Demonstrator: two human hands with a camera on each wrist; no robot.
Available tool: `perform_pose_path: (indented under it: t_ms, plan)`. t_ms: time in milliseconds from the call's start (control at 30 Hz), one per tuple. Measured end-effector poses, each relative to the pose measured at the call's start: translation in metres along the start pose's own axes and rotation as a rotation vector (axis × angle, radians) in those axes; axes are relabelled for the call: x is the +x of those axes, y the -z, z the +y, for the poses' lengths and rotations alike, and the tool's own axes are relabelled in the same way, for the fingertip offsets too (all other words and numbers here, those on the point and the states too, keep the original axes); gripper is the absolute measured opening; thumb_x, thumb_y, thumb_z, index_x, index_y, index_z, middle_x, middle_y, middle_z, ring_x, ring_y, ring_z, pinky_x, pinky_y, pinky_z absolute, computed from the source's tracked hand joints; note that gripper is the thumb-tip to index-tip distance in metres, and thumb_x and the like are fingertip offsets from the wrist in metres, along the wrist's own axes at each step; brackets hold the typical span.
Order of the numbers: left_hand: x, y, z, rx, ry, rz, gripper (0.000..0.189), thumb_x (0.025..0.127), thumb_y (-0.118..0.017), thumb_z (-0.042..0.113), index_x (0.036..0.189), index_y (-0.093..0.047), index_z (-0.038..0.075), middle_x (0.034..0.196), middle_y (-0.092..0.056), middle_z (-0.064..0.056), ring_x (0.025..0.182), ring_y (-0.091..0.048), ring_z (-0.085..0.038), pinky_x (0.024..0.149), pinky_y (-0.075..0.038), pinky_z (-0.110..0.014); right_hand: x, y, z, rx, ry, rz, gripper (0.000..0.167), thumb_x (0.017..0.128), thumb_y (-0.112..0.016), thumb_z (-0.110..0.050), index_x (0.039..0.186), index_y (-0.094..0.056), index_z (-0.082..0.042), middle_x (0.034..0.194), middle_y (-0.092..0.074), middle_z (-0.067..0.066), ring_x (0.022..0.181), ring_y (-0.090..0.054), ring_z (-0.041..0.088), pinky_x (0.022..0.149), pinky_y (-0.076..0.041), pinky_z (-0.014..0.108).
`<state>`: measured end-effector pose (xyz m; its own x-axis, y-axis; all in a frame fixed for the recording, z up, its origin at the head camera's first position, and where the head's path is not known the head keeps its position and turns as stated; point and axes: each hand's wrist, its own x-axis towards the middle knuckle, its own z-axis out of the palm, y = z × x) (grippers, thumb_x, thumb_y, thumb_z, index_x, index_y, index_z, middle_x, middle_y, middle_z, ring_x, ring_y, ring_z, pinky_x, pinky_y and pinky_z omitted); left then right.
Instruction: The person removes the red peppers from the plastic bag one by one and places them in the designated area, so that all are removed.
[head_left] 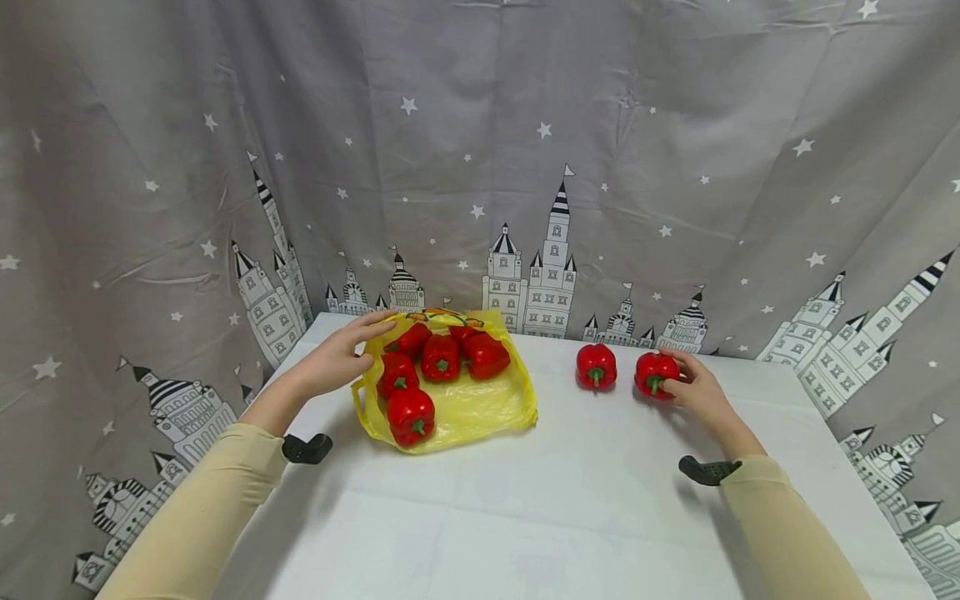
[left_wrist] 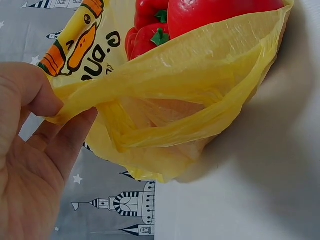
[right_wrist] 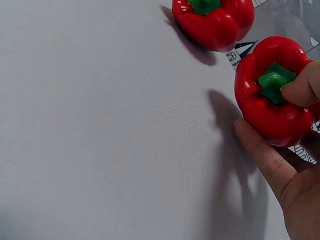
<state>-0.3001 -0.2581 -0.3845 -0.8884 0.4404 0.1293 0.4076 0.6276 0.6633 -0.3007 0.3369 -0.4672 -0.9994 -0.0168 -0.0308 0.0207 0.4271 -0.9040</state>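
A yellow plastic bag [head_left: 480, 408] lies on the table with its mouth open, several red bell peppers [head_left: 440, 358] inside it. My left hand [head_left: 341, 354] pinches the bag's upper left rim between thumb and fingers, as the left wrist view shows close up. Toward the right, my right hand [head_left: 701, 392] grips a red bell pepper [right_wrist: 272, 95], thumb beside its green stem and fingers around its far side and underneath. Another red bell pepper [head_left: 596, 367] sits on the table just left of the held one.
The white table [head_left: 480, 517] stretches toward me in front of the bag. Behind its far edge hangs a grey curtain [head_left: 450, 125] printed with castles and stars. A black strap piece [head_left: 307, 448] is at the left wrist, and a similar black piece [head_left: 708, 471] at the right.
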Motion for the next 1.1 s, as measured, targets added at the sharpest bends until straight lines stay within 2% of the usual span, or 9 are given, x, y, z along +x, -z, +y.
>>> perform_pose_path:
  t_ms: [133,267,467,800,1100]
  plan:
    - [0.0,0.0,0.001,-0.009,0.001,-0.004,0.067,0.089,-0.05,-0.009,0.154,-0.045,0.005,0.168,-0.023,-0.005,0.153,-0.017,-0.037,0.11,-0.038,-0.059,0.007,-0.001,0.002,-0.02,-0.011,-0.024,0.069,0.097,-0.055,-0.006,0.161,-0.031,-0.012,0.16,-0.03,0.029,0.14,-0.036,0.048,0.097,-0.053,0.042]
    - [0.0,0.0,0.003,0.0,0.011,0.001,0.067,0.089,-0.049,-0.008,0.155,-0.044,0.005,0.168,-0.023,-0.004,0.153,-0.019,-0.037,0.106,-0.042,-0.059,0.012,-0.003,0.002,-0.019,-0.015,-0.039,0.07,0.096,-0.055,-0.003,0.161,-0.032,-0.012,0.161,-0.027,0.028,0.141,-0.035,0.049,0.1,-0.051,0.049]
    - [0.001,0.0,0.002,-0.006,0.018,0.006,0.067,0.09,-0.049,-0.008,0.156,-0.043,0.006,0.168,-0.023,-0.004,0.153,-0.019,-0.037,0.105,-0.04,-0.065,0.018,-0.004,0.0,-0.029,-0.013,-0.06,0.068,0.097,-0.053,-0.002,0.161,-0.032,-0.013,0.161,-0.027,0.027,0.14,-0.036,0.049,0.095,-0.054,0.044]
    - [0.0,-0.001,0.005,0.005,0.011,0.008,0.067,0.089,-0.049,-0.009,0.155,-0.044,0.005,0.168,-0.024,-0.006,0.152,-0.02,-0.036,0.102,-0.046,-0.055,0.021,-0.002,0.005,-0.027,-0.005,-0.09,0.07,0.097,-0.053,0.0,0.162,-0.031,-0.015,0.161,-0.026,0.028,0.14,-0.035,0.052,0.096,-0.054,0.046]
    - [0.0,-0.001,0.006,-0.016,0.033,-0.001,0.067,0.09,-0.049,-0.008,0.155,-0.044,0.006,0.168,-0.023,-0.005,0.153,-0.018,-0.038,0.105,-0.042,-0.061,0.02,-0.003,0.005,-0.061,0.024,-0.109,0.069,0.098,-0.053,0.0,0.162,-0.03,-0.013,0.158,-0.028,0.03,0.139,-0.037,0.053,0.092,-0.056,0.04]
